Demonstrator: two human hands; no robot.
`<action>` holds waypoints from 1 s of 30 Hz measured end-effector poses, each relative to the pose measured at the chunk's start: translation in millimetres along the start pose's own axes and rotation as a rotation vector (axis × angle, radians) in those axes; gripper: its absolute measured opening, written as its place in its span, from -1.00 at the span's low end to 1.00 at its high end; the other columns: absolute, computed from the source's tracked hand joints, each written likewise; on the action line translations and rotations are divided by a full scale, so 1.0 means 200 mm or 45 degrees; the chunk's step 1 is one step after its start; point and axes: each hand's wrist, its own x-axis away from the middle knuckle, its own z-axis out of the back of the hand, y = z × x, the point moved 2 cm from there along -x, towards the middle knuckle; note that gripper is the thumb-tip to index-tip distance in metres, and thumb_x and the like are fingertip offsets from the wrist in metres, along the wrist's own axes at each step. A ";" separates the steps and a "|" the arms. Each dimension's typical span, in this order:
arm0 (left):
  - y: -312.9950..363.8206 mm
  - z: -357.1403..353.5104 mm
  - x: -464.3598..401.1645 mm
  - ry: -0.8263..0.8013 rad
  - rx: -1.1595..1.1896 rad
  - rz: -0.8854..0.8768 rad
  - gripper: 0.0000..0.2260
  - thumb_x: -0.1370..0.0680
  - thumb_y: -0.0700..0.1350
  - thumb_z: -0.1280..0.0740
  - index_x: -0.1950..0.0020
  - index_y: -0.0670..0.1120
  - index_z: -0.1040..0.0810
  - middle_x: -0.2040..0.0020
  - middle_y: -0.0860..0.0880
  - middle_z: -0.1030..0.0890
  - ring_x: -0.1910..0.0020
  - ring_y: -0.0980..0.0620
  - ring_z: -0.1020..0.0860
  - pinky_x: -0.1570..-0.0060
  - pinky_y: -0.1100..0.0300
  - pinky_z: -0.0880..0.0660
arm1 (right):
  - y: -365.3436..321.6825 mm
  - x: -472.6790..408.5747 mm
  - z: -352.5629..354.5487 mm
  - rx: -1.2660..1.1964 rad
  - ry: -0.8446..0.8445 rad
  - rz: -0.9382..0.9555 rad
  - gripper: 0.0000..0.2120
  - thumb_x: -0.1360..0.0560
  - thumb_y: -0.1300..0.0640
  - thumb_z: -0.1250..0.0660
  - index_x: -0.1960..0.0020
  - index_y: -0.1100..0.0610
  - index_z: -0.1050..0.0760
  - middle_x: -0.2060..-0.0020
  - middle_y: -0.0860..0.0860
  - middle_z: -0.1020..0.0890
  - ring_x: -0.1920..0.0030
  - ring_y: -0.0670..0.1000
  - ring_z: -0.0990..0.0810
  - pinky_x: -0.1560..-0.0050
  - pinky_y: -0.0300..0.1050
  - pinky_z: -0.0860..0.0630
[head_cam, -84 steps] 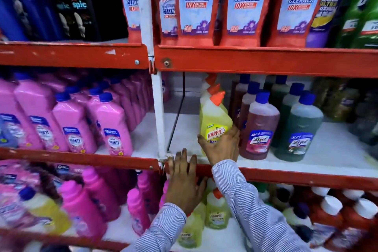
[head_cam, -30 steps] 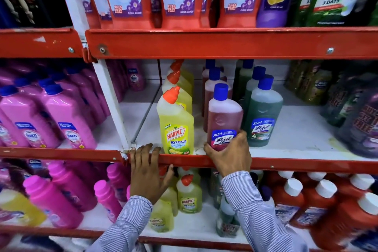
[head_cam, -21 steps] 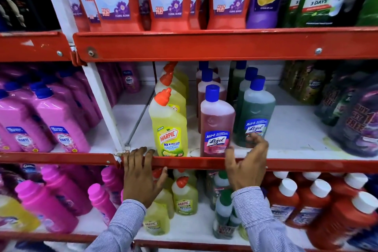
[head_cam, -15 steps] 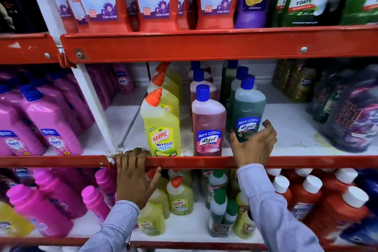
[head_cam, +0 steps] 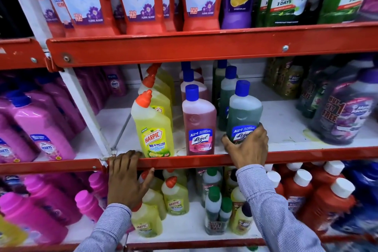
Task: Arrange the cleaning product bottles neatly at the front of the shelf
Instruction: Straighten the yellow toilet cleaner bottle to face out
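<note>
The green Lizol bottle (head_cam: 244, 111) stands upright on the middle shelf (head_cam: 286, 127), long axis vertical, its base set slightly behind the red front rail (head_cam: 306, 154). It stands to the right of the pink Lizol bottle (head_cam: 199, 122) and the yellow Harpic bottle (head_cam: 154, 127), both of which sit at the rail. The right hand (head_cam: 248, 147) reaches over the rail from below, and its fingers (head_cam: 260, 129) wrap the lower label area of the green bottle, thumb on the left side. The bottle therefore lies directly behind the palm; the coming move appears to be a short pull toward the rail, in line with the two neighbours. The left hand (head_cam: 126, 178) lies flat over the rail, near the Harpic bottle, fingers spread and holding nothing.
</note>
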 end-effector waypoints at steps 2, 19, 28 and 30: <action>0.00 0.00 0.00 0.006 0.001 -0.005 -0.47 -0.49 0.25 -0.26 -0.25 -0.13 -0.51 -0.18 -0.17 -0.59 -0.16 -0.27 -0.49 -0.37 -0.28 -0.36 | 0.00 0.01 0.01 0.007 -0.011 -0.001 -0.08 -0.14 -0.16 -0.54 -0.31 0.20 -0.20 -0.16 0.23 -0.49 -0.15 0.26 -0.46 -0.17 0.14 -0.48; 0.00 0.03 0.00 -0.019 0.049 0.003 -0.52 -0.52 0.27 -0.23 -0.22 -0.07 -0.52 -0.11 -0.10 -0.59 -0.10 -0.20 -0.49 -0.29 -0.17 -0.37 | -0.20 0.29 0.17 -0.451 0.433 0.446 -0.52 -0.35 0.19 -0.48 -0.20 0.26 -0.44 -0.06 0.20 -0.54 -0.05 0.14 -0.50 -0.11 -0.03 -0.47; 0.03 0.21 -0.15 -0.165 0.634 0.113 -0.51 -0.49 0.30 -0.31 -0.30 0.04 -0.53 -0.17 -0.01 -0.72 -0.12 0.00 -0.67 -0.15 0.19 -0.52 | -0.44 0.51 -0.26 -0.244 -0.502 0.621 -0.60 -0.40 0.28 -0.39 -0.24 0.19 -0.51 -0.11 0.15 -0.67 -0.04 0.12 -0.66 -0.17 -0.08 -0.54; 0.02 0.22 -0.22 -0.271 0.818 0.137 -0.51 -0.44 0.22 -0.46 -0.29 0.04 -0.54 -0.12 0.00 -0.75 -0.03 0.14 -0.68 -0.05 0.44 -0.52 | -0.47 0.51 -0.32 -0.149 -0.629 0.566 -0.49 -0.41 0.26 -0.38 -0.34 0.18 -0.40 -0.16 0.14 -0.65 -0.12 0.14 -0.63 -0.20 -0.04 -0.53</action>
